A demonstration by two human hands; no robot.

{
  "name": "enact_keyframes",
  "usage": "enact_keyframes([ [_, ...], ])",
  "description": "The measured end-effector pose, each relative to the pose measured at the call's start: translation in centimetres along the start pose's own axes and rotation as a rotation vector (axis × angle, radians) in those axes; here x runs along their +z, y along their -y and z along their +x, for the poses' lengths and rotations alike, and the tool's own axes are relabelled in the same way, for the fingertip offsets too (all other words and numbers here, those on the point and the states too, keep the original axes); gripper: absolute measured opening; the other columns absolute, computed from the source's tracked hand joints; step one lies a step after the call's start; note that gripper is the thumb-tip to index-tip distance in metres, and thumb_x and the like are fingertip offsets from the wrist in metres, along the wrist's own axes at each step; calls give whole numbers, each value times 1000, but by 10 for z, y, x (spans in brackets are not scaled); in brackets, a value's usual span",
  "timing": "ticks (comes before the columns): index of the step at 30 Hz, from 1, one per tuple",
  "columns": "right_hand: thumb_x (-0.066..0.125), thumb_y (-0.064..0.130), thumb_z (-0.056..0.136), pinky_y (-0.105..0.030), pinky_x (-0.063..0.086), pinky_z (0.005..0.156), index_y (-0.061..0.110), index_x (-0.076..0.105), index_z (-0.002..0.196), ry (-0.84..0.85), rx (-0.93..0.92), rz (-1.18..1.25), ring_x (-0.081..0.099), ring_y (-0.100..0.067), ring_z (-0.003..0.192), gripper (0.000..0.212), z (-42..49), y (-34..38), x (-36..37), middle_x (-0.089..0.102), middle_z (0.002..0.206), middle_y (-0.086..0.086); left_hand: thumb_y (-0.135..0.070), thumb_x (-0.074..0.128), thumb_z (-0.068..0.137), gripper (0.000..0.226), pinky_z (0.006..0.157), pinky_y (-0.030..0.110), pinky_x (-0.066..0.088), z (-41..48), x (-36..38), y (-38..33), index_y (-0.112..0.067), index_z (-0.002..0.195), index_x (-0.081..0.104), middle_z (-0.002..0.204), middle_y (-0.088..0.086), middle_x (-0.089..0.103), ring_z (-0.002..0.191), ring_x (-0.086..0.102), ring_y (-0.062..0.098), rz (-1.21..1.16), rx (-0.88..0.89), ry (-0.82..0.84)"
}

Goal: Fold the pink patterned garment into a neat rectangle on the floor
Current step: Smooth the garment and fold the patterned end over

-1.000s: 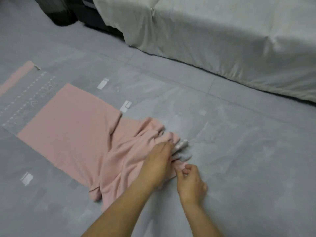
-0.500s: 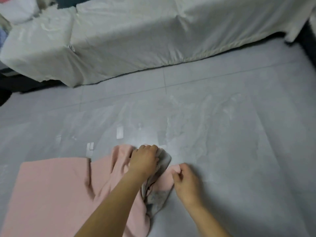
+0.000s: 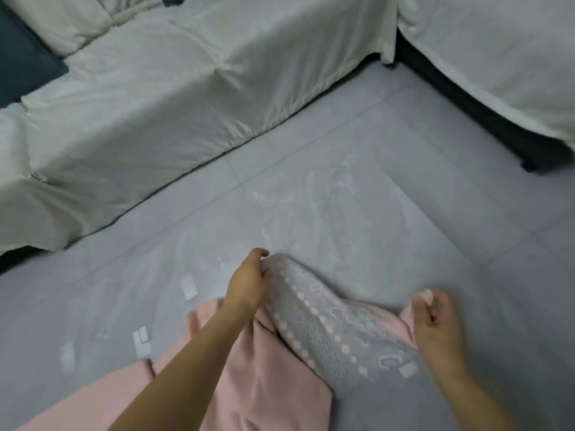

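Observation:
The pink garment (image 3: pixel 264 384) lies on the grey tiled floor at the bottom of the view, bunched in the middle. Its grey end band (image 3: pixel 329 331), patterned with pink squares and hearts, is lifted and stretched between my hands. My left hand (image 3: pixel 249 283) pinches the band's far corner, raised a little off the floor. My right hand (image 3: pixel 435 318) grips the band's other pink corner at the right. My left forearm crosses over the pink cloth. The garment's lower part runs out of the frame.
A sofa under a white cover (image 3: pixel 155 104) fills the far left and centre. A second white-covered piece on a dark base (image 3: pixel 497 88) stands at the far right. Several white tape marks (image 3: pixel 189 287) are stuck on the floor (image 3: pixel 373 197) left of the garment.
My hands have spread apart, pulling the grey patterned band open between them. The camera has swung right and up, so less of the flat pink cloth shows.

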State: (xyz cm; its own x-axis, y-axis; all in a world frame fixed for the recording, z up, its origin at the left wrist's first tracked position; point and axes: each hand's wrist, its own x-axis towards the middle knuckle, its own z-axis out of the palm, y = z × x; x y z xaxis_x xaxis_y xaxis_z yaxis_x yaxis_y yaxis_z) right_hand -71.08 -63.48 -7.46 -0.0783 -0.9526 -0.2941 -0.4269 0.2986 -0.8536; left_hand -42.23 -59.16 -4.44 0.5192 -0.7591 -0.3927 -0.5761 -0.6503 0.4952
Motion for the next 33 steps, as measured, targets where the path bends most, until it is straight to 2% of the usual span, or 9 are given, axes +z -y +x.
enact_keyframes([
  [5,56,2,87,-22,32,52,7,47,83,-49,45,-28,44,-26,62,11,-2,-21,-36,46,65,-7,-11,49,84,43,86,40,43,8,30,-25,-15,127,46,128,8,50,112,48,31,503,232,-66],
  [9,72,4,73,-21,38,52,10,49,76,58,196,36,46,-19,62,24,-5,-38,-35,50,68,-5,-38,57,83,62,109,39,26,15,55,-53,-24,139,32,146,-1,36,136,29,23,659,502,199],
  [12,74,6,72,-18,37,52,-1,54,73,104,185,-23,48,-19,62,21,-5,-37,-33,54,66,-8,-38,57,82,53,113,44,17,24,65,-64,-27,131,40,137,0,46,132,34,24,792,502,302],
  [15,68,5,78,-14,37,57,2,55,79,60,46,-46,52,-22,68,13,-1,-31,-32,59,73,-11,-33,51,85,33,102,39,31,28,60,-67,-23,116,51,121,4,60,116,51,26,901,513,364],
  [21,66,12,80,-13,38,61,20,50,79,61,-8,60,54,-19,72,18,3,-21,-33,58,74,-2,-28,56,80,13,66,26,36,17,41,-79,-23,73,46,83,-1,54,83,51,21,629,324,657],
  [24,62,25,72,-11,41,64,31,49,83,57,-6,197,53,-7,70,18,2,-10,-35,58,79,7,-35,60,83,20,58,20,34,12,26,-88,-20,88,48,86,-6,51,80,50,12,454,109,760],
  [29,65,5,81,-8,41,75,53,37,123,94,-57,278,55,-12,80,70,-3,-1,-40,56,85,-8,-76,45,70,82,92,28,44,2,7,-81,-12,120,53,112,-3,62,106,58,14,170,-141,934],
  [31,62,3,82,-3,36,82,57,29,129,115,-93,285,57,-2,94,79,-5,5,-42,59,100,0,-63,38,85,68,100,27,45,-3,1,-86,-9,123,56,105,-4,67,103,61,13,71,-187,966],
  [33,60,3,84,-1,34,84,61,25,129,123,-139,259,56,-3,103,81,-5,9,-44,56,123,-5,-43,45,93,37,79,23,53,-4,-6,-91,-13,103,64,87,-5,63,81,59,8,120,-122,946],
])
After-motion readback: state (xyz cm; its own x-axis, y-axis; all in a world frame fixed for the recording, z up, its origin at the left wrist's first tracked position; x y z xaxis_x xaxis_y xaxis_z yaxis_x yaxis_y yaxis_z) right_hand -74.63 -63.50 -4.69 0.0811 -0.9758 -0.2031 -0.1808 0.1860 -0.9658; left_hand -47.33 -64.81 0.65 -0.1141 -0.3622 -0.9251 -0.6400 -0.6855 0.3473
